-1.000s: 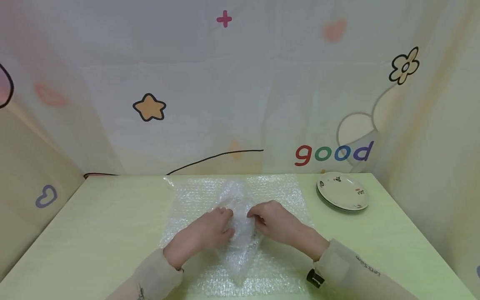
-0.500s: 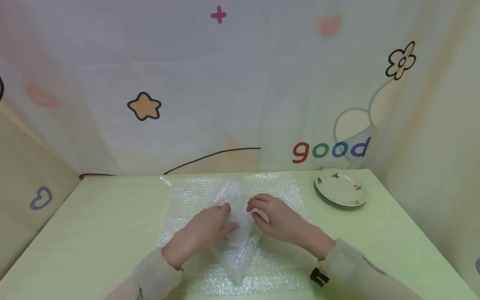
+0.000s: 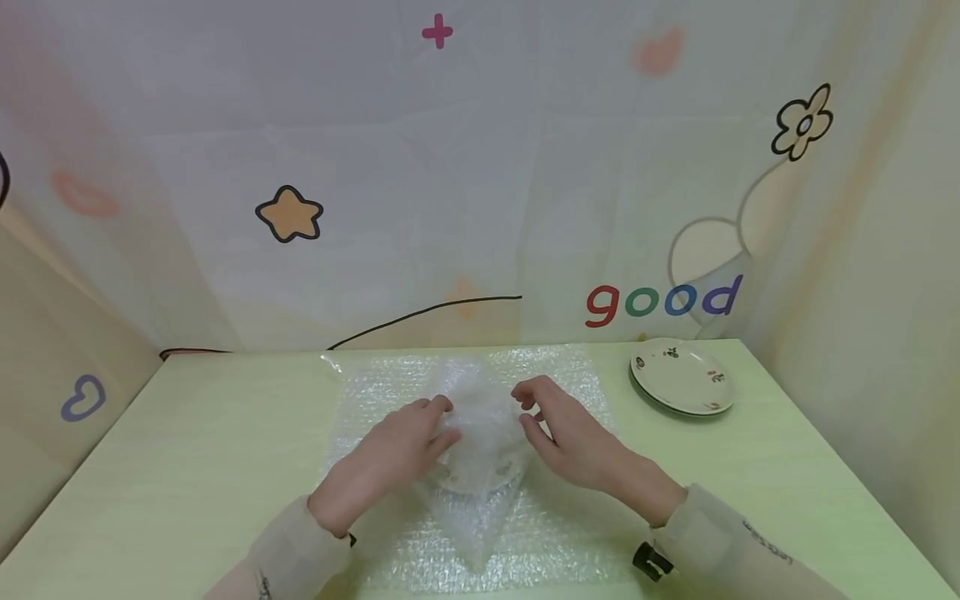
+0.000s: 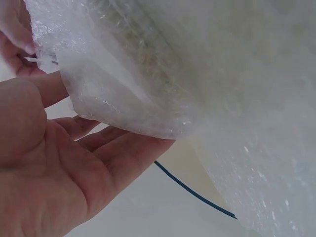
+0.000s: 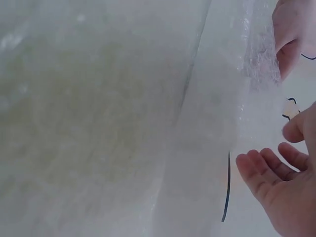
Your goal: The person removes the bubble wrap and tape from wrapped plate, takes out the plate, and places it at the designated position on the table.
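Note:
A sheet of bubble wrap (image 3: 562,542) lies spread on the table, its side flaps (image 3: 483,429) folded up over the middle. Beneath the flaps, the rim of a pale plate (image 3: 476,482) shows at the near side; the rest of it is veiled by the wrap. My left hand (image 3: 397,442) is at the left flap; in the left wrist view its extended fingers (image 4: 128,158) touch the wrap's edge. On the other side, my right hand (image 3: 573,437) has loosely bent fingers and a thumb held apart. The right wrist view shows those fingers (image 5: 254,168) beside the wrap, holding nothing.
Stacked plates (image 3: 682,379) with small printed motifs stand at the table's back right. A printed curtain (image 3: 405,208) hangs behind the pale green table (image 3: 225,450). A black strap end (image 3: 652,562) hangs under the right cuff.
Both hands have drawn apart from the middle, and the right hand's fingers have come off the wrap. The flaps have loosened and risen, and the plate's rim shows more clearly.

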Available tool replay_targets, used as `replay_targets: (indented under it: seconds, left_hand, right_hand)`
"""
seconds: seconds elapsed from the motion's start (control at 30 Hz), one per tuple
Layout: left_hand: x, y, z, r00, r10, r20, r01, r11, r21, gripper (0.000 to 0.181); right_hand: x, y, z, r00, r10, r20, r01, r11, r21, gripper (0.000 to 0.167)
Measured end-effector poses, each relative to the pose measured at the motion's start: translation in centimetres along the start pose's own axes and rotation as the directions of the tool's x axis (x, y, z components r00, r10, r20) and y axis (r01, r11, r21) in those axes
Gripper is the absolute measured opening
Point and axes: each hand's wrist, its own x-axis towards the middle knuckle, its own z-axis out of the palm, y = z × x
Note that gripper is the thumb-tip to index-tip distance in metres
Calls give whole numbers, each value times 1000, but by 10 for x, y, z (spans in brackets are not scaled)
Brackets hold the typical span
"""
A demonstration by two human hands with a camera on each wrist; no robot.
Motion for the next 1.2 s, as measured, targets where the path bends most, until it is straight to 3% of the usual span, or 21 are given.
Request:
replay_targets:
  seconds: [0.3, 0.5, 0.87, 1.0, 1.2]
  left_hand:
    - [-2, -6, -7, 997, 10, -80, -12, 1000, -20, 32]
    - [-6, -11, -15, 996, 14, -92, -18, 999, -41, 32]
    - [-12, -21, -24, 993, 25, -112, -32, 998, -61, 33]
    - [-11, -22, -24, 994, 11, -106, -18, 998, -67, 32]
    - [-8, -20, -22, 996, 5, -94, -12, 997, -73, 30]
  right_hand:
    - [0, 1, 2, 988, 54, 143, -42, 995, -85, 27]
    - [-1, -2, 2, 969, 99, 228, -71, 989, -131, 32]
    - [-1, -3, 5, 960, 90, 266, -51, 988, -149, 36]
    - [0, -6, 6, 956, 120, 269, -89, 988, -125, 38]
    - [5, -16, 9, 951, 178, 254, -157, 982, -102, 55]
